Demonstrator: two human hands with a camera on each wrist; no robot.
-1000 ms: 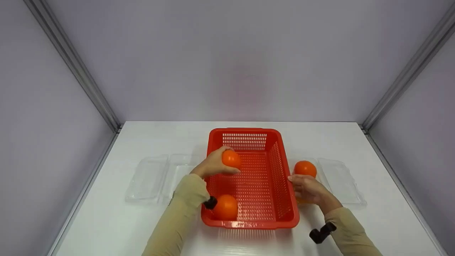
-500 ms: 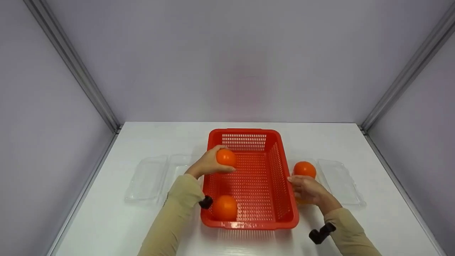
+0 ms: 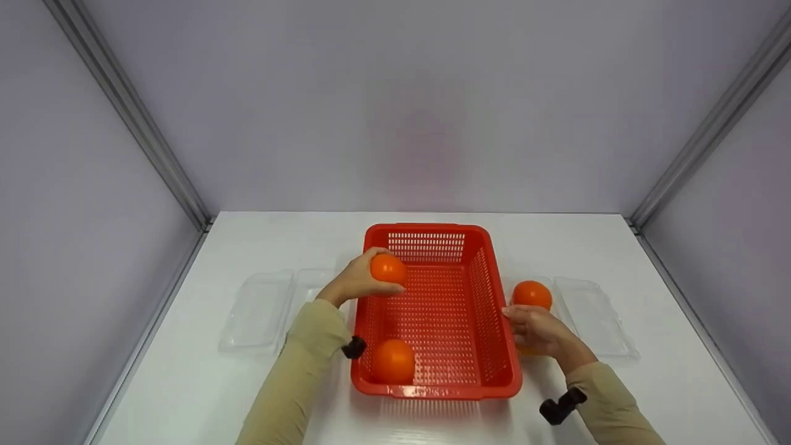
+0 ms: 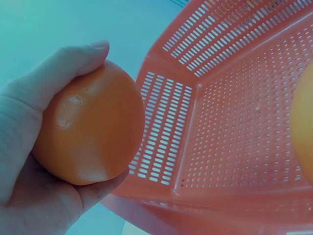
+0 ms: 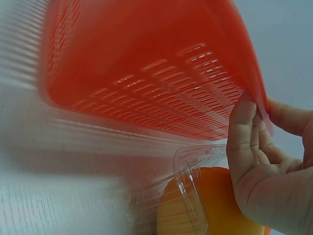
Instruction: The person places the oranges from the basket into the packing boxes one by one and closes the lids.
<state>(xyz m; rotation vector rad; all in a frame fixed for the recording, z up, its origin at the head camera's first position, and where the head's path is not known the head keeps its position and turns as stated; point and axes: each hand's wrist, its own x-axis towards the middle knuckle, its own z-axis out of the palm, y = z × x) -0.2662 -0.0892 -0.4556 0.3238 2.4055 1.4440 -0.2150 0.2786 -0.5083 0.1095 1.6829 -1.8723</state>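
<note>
Partly curled left hand (image 3: 358, 277) holding orange (image 3: 389, 269), right hand (image 3: 539, 329) pinching basket rim (image 3: 512, 361)

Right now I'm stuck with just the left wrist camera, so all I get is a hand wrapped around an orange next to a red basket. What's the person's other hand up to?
Observer: The right hand is pinching the rim of the red plastic basket on its right side.

Visitor: Oh, so it's being held! And is there anything outside the basket over there, where my picture can't reach?

Observer: Yes, just beyond that side there is a clear plastic container with at least one orange in it.
</note>
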